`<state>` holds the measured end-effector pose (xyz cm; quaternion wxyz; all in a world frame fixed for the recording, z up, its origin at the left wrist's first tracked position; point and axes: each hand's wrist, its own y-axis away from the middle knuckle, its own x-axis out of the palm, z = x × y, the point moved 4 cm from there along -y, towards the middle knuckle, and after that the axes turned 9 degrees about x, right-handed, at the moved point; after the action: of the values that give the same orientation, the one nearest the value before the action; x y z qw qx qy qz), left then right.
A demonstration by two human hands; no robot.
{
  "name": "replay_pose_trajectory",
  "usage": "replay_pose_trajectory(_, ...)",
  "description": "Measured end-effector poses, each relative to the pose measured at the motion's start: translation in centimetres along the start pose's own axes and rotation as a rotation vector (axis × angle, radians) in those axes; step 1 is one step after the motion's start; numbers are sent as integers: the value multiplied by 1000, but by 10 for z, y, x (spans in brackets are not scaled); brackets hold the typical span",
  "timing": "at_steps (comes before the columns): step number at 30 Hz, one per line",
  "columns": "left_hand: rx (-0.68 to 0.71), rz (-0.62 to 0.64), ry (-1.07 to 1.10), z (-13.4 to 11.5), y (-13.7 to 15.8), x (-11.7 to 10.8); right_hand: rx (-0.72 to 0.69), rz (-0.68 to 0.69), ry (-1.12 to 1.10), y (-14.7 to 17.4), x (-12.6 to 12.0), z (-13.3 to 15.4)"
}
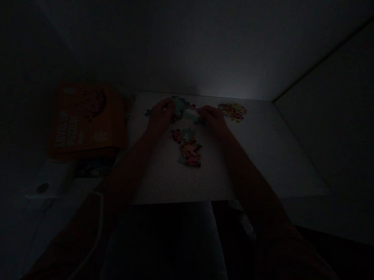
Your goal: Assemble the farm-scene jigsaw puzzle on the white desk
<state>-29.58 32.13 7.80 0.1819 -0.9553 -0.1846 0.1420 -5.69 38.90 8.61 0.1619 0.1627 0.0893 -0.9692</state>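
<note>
The view is very dark. My left hand [161,113] is closed, its fingertips at the left side of a cluster of blue-green puzzle pieces [178,108] near the back of the white table. Thumb and fingers of my right hand [215,119] pinch a pale green puzzle piece [191,114] at the cluster's right side. Whether these pieces interlock is too dim to see. Closer to me lies a group of pink, red and yellow puzzle pieces [191,149], with a blue-green piece [187,134] at its top.
A heap of mixed puzzle pieces [234,111] lies at the back right of the white table [261,160]. An orange puzzle box [87,120] stands to the left. A white cable [99,223] crosses in front of my left forearm. A wall rises behind the table.
</note>
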Motion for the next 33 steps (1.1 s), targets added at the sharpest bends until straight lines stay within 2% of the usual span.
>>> replay_pose_trajectory(3,-83,-31,53,-1,1,1,-42,-10,140,5,-2,1)
replay_pose_trajectory(5,-98,-5,75,-5,3,4,-51,-33,186,8,-1,3)
replay_pose_trajectory(12,-67,134,66,-22,10,11,-76,99,101,11,14,13)
replay_pose_trajectory(17,-54,53,59,-21,6,6,-53,172,111,12,12,12)
replay_pose_trajectory(19,-47,-12,45,-18,3,2,-78,133,202,11,5,10)
replay_pose_trajectory(22,-15,-72,4,-16,0,-3,-117,-46,397,7,-9,5)
replay_pose_trajectory(26,-6,-57,-22,-18,3,-5,-100,-200,564,5,-21,-7)
replay_pose_trajectory(28,-9,-32,-17,-20,4,-4,-61,-200,621,5,-21,-13)
replay_pose_trajectory(33,16,-32,-27,-22,4,-4,-6,-75,692,4,-17,-20)
